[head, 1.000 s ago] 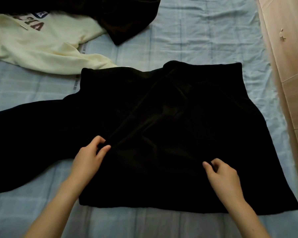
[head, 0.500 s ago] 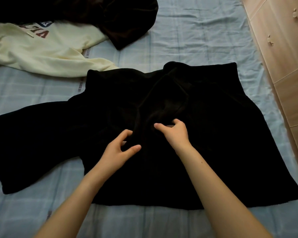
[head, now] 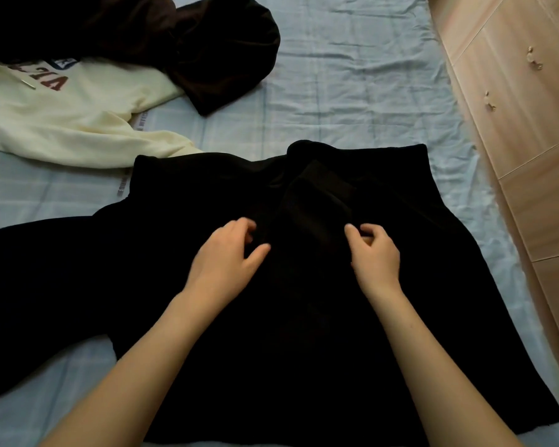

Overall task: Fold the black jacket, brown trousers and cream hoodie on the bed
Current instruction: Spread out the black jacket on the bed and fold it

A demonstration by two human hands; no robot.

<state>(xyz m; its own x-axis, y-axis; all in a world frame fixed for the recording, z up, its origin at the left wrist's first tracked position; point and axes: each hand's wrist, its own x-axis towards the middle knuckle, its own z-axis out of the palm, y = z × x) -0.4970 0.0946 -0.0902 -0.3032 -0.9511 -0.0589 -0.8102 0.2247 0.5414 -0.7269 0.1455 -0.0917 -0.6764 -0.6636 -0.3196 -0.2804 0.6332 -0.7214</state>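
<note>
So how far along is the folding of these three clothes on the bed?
Nothing is fully folded. In hand: the black jacket lies spread, one sleeve out, both the left hand and right hand working its middle. Left: the cream hoodie and brown trousers lie crumpled.

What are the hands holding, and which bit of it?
Both the left hand and right hand seem to pinch the jacket near its middle front, below the collar.
</note>
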